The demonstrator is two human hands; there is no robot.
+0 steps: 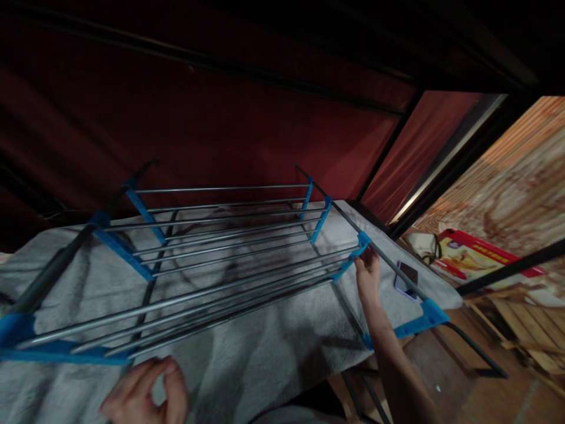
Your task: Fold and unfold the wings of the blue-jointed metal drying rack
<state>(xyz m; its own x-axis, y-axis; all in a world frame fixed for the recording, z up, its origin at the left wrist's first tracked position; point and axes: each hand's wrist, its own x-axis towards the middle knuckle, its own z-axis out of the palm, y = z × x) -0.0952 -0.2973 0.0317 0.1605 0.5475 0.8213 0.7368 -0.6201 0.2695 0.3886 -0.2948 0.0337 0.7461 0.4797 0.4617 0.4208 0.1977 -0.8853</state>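
A shoe rack with grey metal tubes [247, 282] and blue plastic brackets [123, 253] lies across a grey cloth-covered table [260, 353]. My right hand [368, 271] is at the rack's right side, its fingers closed around the blue bracket [348, 265] where the nearer group of tubes ends. Part of those fingers is hidden behind the bracket. Low in the view, my left hand [148, 391] hovers just in front of the near left bracket [66, 351]. Its fingers are loosely curled, thumb close to the index finger, and nothing shows in them.
A phone [406, 279] lies on the cloth right of the rack. Dark red panels [220, 118] stand behind the table. To the right are a red and yellow box [477, 256] and wooden slats [525, 330] by the floor. A dark tube [479, 347] juts past the table edge.
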